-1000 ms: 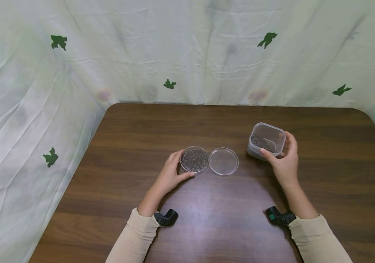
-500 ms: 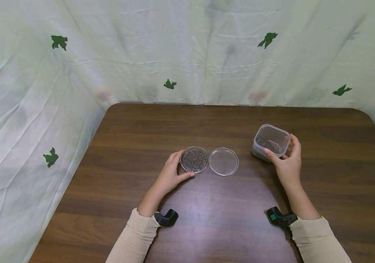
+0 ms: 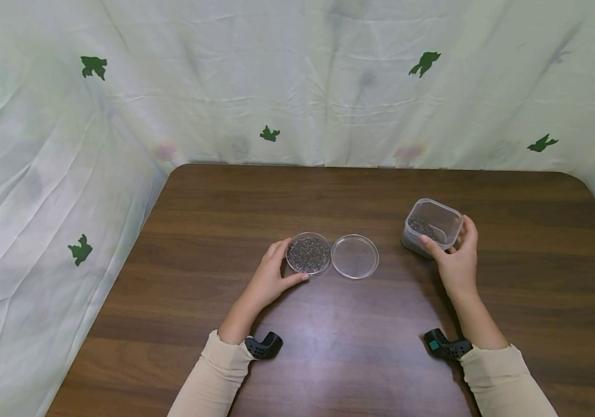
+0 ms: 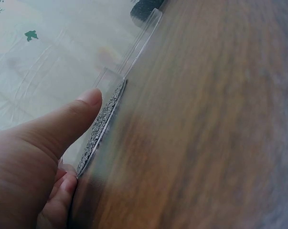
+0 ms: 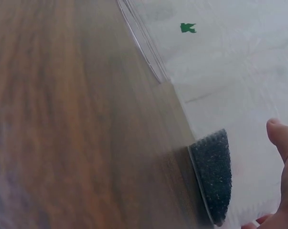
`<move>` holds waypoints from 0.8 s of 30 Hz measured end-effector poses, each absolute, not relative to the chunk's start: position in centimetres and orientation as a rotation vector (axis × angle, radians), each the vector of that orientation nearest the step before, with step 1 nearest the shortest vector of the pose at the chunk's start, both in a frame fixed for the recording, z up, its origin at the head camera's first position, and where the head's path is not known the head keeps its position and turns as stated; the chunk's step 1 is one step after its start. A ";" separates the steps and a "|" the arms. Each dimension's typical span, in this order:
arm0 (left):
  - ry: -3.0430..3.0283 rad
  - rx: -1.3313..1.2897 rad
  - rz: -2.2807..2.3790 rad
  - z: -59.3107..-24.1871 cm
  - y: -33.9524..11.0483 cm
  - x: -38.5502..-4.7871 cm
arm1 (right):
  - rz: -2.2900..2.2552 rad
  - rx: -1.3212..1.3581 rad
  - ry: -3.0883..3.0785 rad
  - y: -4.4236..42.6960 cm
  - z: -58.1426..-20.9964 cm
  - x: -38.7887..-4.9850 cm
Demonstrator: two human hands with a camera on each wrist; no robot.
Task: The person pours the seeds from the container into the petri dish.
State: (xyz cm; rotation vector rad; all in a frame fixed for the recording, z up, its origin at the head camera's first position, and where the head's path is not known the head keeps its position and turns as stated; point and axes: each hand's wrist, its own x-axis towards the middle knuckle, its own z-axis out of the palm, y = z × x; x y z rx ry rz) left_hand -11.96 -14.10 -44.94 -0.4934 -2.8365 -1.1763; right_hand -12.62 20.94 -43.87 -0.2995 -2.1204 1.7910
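Head view, left hand (image 3: 267, 279) clasping 1 dish (image 3: 308, 233) of grains (image 3: 309, 255), right hand (image 3: 457, 263) gripping 1 plastic tub (image 3: 413, 242)

Soft light fills the head view; glare pales the near tabletop (image 3: 328, 347); faint shadows cross it. Both wrist views look dimmer; the tabletop blurs there.
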 end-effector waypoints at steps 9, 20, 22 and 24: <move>-2.836 -0.494 -1.173 -44.9 -14.1 -12.0 | 1.820 -0.248 -2.157 20.8 -43.5 -12.4; -2.855 -0.484 -1.174 -44.8 -14.1 -11.9 | 1.827 -0.102 -1.975 19.5 -40.9 -11.3; -2.854 -0.486 -1.178 -44.8 -14.1 -11.9 | 1.855 -0.058 -1.890 19.4 -40.8 -11.2; -2.856 -0.485 -1.179 -44.9 -14.1 -11.9 | 1.884 -0.006 -1.795 19.3 -40.7 -11.1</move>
